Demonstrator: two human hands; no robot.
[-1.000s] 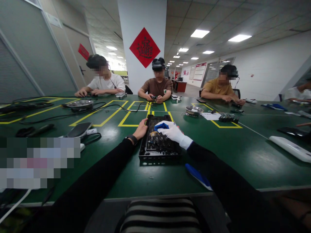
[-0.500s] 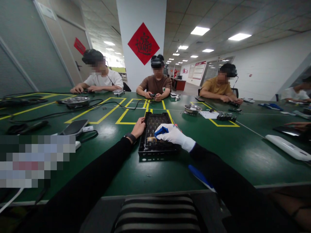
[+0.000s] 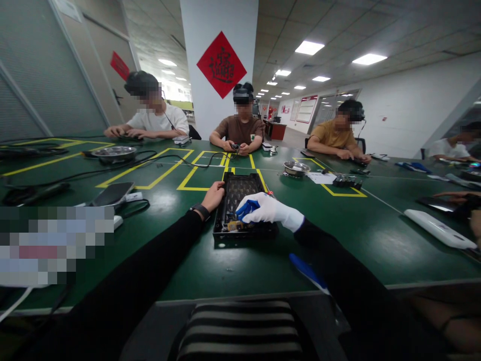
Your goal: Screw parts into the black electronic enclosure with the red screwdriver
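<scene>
On the green table in front of me lies a black open-topped case (image 3: 246, 186), its inside dark with small bumps or fittings. My bare left hand (image 3: 213, 196) grips the case's left wall, fingers curled at the rim. Above the case's near half, my right hand (image 3: 259, 208) wears a white glove with blue fingertips. Its fingers are closed at a yellow-brown electronic part (image 3: 235, 226) near the front wall; the exact grip is hidden by the glove. A small red-tipped thing (image 3: 270, 193) shows just behind the glove.
A blue-handled tool (image 3: 306, 271) lies near my right forearm. Metal bowls (image 3: 296, 168), cables (image 3: 139, 163) and a white device (image 3: 438, 228) are spread around. Across the table sit several people, including one in brown (image 3: 240, 131). A black device (image 3: 112, 194) lies left.
The yellow-brown part has shifted toward the case's near wall and tilted, with my gloved right hand moving slightly left and toward me. My left hand keeps its place on the case.
</scene>
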